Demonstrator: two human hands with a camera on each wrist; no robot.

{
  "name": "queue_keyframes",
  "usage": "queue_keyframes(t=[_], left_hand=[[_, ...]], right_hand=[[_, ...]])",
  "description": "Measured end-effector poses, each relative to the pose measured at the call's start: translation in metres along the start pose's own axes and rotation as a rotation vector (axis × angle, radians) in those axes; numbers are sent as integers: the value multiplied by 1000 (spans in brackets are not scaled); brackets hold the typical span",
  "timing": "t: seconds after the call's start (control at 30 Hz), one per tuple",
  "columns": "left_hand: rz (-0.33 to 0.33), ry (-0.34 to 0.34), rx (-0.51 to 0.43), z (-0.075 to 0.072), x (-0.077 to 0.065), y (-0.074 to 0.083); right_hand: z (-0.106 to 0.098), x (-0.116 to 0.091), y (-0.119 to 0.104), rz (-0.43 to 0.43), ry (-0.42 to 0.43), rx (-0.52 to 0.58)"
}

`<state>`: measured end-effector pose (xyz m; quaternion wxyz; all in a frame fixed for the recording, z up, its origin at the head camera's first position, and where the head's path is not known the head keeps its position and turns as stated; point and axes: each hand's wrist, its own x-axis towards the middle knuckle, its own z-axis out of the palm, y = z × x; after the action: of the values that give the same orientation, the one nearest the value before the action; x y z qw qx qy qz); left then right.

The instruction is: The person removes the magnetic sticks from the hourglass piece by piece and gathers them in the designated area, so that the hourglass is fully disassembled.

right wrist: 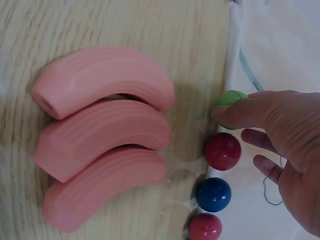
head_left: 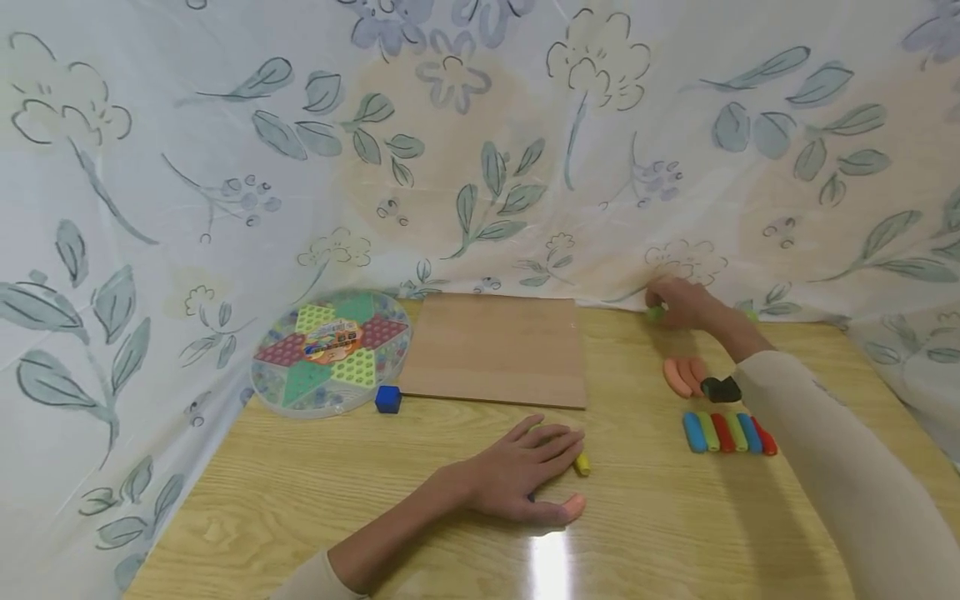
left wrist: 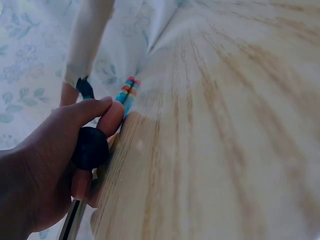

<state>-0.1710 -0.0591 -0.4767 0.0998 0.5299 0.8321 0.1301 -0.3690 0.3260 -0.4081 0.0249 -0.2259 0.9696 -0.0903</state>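
My left hand (head_left: pixel 517 471) lies palm down on the table with extended fingers, covering a small cluster of pieces. A yellow piece (head_left: pixel 582 464) pokes out past its fingertips and a pink curved piece (head_left: pixel 574 507) past its thumb. Under its arch, the left wrist view shows a dark ball (left wrist: pixel 90 148) between pink ends; what the fingers do beneath is hidden. At the back right, my right hand (head_left: pixel 678 302) pinches a green ball (right wrist: pixel 230 107) between thumb and forefinger. That ball heads a row with a red ball (right wrist: pixel 222 151), a blue ball (right wrist: pixel 213 194) and a pinkish-red ball (right wrist: pixel 205 227).
Pink curved pieces (right wrist: pixel 102 132) lie before the right hand, near a black piece (head_left: pixel 722 389) and several coloured tubes (head_left: pixel 726 433). A wooden board (head_left: pixel 495 350) occupies the back middle. To its left are a Chinese checkers board (head_left: pixel 330 353) and a blue cube (head_left: pixel 388 399). Floral cloth hangs behind.
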Motion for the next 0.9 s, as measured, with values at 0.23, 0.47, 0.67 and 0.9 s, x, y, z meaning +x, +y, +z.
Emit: queue_keyframes(t=[0.23, 0.47, 0.67, 0.9], left_hand=[[-3, 1, 6, 0, 0, 1], [-6, -1, -6, 0, -1, 1], [-2, -3, 5, 0, 0, 2], [-5, 6, 4, 1, 0, 0]], right_hand=[[7, -6, 8, -3, 15, -18], [7, -11, 8, 22, -4, -16], [6, -13, 5, 29, -16, -22], [3, -12, -2, 4, -16, -74]])
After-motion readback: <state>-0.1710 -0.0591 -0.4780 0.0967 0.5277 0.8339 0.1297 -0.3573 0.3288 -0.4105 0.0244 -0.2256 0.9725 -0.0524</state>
